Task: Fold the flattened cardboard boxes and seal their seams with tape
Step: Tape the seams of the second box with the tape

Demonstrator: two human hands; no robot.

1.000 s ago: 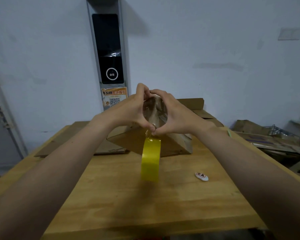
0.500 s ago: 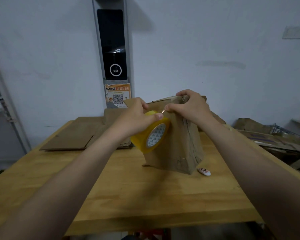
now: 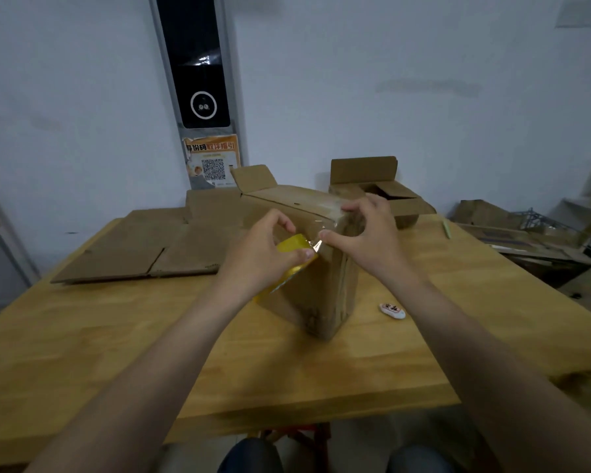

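Cardboard box point(image 3: 316, 298) in right grip point(image 3: 369, 240), tape roll point(image 3: 292, 243) (yellow) in left grip point(image 3: 261, 256)

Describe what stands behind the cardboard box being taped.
Behind the taped cardboard box stands an open cardboard box with a raised rear flap. The right hand and the front box cover its lower left part, and most of its inside is out of sight.

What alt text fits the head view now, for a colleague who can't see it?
A person's left hand holds a yellow tape roll beside an upright cardboard box on a wooden table, while the right hand grips the box's top corner, thumb pressing the tape down. Flattened cardboard and an open box lie behind.
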